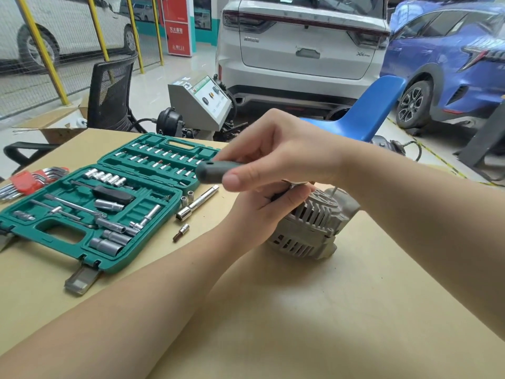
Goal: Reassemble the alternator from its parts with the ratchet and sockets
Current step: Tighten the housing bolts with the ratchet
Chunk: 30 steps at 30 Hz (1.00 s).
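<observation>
A grey alternator (311,225) with slotted vents lies on the tan table (273,310), right of centre. My right hand (276,151) grips the dark green handle of the ratchet (211,170), held level above the alternator. The ratchet's head is hidden behind my hands. My left hand (262,209) curls around the alternator's upper left side, just below the right hand. A thin metal stud (334,190) sticks up from the alternator's top.
An open green socket case (90,212) lies at the left with several sockets and bits. Beside it lie an extension bar (196,203), two small sockets (188,196) and a bit socket (181,232). Red-held hex keys (24,181) sit far left. Chairs and parked cars stand beyond.
</observation>
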Motion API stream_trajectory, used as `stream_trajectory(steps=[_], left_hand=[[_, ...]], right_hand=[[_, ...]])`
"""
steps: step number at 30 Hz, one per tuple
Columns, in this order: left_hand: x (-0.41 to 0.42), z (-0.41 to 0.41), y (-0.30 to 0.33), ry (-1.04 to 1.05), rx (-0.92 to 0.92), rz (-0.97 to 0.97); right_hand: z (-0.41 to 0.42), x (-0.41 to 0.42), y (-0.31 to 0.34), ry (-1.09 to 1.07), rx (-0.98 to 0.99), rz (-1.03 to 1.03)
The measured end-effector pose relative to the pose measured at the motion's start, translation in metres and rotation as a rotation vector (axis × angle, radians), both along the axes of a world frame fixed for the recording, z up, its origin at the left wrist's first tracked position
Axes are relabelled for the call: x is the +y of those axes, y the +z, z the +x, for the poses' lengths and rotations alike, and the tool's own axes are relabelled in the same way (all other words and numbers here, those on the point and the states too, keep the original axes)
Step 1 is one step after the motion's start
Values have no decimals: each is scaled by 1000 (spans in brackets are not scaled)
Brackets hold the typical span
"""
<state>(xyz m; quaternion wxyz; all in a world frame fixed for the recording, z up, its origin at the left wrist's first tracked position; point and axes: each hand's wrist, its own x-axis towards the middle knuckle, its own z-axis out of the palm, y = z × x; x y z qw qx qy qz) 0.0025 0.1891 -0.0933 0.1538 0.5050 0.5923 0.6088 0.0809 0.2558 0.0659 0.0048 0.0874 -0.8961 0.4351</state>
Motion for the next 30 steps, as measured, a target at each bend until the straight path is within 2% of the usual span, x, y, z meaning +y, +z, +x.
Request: stream_trajectory(steps=[5, 8, 13, 16, 19, 22, 26, 30], left_hand=[[-4, 3, 8, -1, 16, 10], [-6, 4, 9, -3, 74, 47], [-12, 6, 15, 35, 112, 43], [-14, 8, 18, 28, 100, 69], [-15, 9, 18, -15, 18, 85], [-15, 9, 17, -16, 5, 96], [-12, 6, 16, -6, 67, 76], [-12, 5, 17, 6, 68, 88]], right_hand=[[-2, 7, 6, -9, 2, 55], [-5, 0, 3, -116, 19, 246], [-18, -7, 1, -449, -18, 453], [-21, 0, 0, -618, -104, 359], [-16, 4, -2, -580, -103, 322], [-13, 7, -7, -405, -11, 331], [1, 16, -12, -152, 16, 82], [4, 16, -12, -159, 23, 28]])
